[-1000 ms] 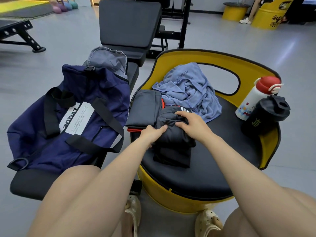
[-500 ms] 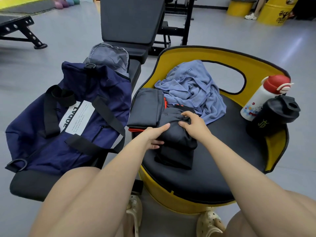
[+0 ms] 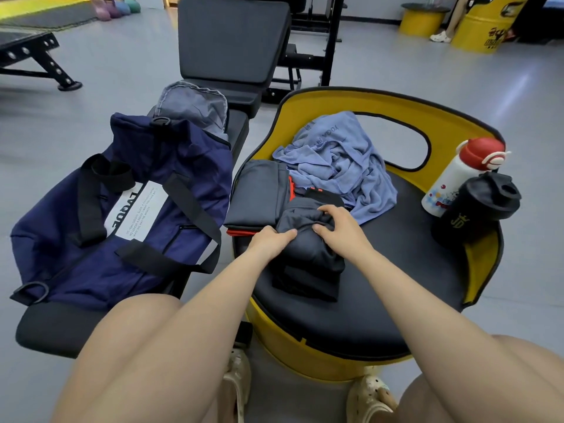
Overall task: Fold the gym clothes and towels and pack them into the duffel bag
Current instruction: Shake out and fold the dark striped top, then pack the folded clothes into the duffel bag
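- Grey gym flooring [image 3: 457,96] is spreading smooth and faintly glossy behind everything, giving the person open room to sort kit between two seats.
- Lying slumped on a padded black bench [image 3: 241,129], well to the left of the fingers, the navy duffel bag [image 3: 158,190] is sagging in soft creased fabric with its end flap gaping, likely waiting to be filled.
- Serving as a folding surface, the round yellow chair [image 3: 476,270] is offering a flat, matte black cushion under both hands.
- Just beyond the fingertips, the lilac towel [image 3: 341,166] is sitting crumpled and plush, not yet folded.
- Directly under the fingers, the dark grey garment [image 3: 308,254] is bunching into a thick, limp bundle.
- Left of the knuckles, a flat folded grey piece [image 3: 259,193] is resting finished.
- Curling its fingers, the right hand [image 3: 338,227] is pinching the garment's top fold, while the left hand [image 3: 271,242] is pressing nearly straight fingers against its side, probably to hold the fold.
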A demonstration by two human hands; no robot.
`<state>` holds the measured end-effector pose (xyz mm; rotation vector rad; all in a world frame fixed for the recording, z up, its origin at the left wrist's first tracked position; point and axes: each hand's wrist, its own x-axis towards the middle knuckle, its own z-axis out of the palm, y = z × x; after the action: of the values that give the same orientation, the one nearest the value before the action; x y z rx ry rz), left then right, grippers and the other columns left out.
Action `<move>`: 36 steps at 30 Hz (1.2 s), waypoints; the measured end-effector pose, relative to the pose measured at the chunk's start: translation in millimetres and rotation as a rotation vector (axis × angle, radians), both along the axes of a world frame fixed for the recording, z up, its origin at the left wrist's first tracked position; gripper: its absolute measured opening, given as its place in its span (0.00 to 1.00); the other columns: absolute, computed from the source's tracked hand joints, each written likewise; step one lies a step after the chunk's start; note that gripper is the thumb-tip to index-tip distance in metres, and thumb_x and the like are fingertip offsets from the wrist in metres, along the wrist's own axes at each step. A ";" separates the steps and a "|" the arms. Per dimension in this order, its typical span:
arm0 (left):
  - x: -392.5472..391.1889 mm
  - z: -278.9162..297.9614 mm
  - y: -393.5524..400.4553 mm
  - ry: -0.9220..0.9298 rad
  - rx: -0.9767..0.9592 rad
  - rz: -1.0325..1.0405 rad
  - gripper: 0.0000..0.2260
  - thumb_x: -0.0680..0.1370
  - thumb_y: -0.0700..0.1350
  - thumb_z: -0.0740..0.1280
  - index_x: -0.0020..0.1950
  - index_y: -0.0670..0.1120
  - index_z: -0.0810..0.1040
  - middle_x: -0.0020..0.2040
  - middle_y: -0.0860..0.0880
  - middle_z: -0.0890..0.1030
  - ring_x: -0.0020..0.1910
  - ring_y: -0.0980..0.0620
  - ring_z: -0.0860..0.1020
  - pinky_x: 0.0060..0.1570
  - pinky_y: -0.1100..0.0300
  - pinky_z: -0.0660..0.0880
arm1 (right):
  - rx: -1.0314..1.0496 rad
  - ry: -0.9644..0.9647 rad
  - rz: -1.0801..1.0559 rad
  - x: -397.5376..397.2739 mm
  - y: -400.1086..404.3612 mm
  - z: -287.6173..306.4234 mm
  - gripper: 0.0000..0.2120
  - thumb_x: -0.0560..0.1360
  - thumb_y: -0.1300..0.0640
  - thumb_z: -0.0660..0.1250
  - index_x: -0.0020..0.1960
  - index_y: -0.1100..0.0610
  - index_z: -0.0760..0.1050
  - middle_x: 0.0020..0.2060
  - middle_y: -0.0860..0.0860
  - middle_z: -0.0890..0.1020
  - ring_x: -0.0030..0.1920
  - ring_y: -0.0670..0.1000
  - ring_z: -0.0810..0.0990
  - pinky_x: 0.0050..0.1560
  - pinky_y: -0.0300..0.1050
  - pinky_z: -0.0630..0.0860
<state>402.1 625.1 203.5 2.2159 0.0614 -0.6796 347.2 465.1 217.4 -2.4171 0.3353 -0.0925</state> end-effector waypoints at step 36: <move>-54.9 133.5 183.1 -0.585 0.494 -0.134 0.27 0.79 0.59 0.59 0.75 0.49 0.60 0.74 0.51 0.64 0.71 0.48 0.65 0.66 0.48 0.65 | -0.439 -0.052 0.521 -9.9 156.0 116.1 0.33 0.78 0.42 0.61 0.78 0.53 0.54 0.77 0.50 0.57 0.77 0.51 0.51 0.75 0.52 0.47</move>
<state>347.2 808.1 337.0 2.8322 -0.2418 -0.0556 337.3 621.1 333.5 -2.8445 -0.3832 0.0069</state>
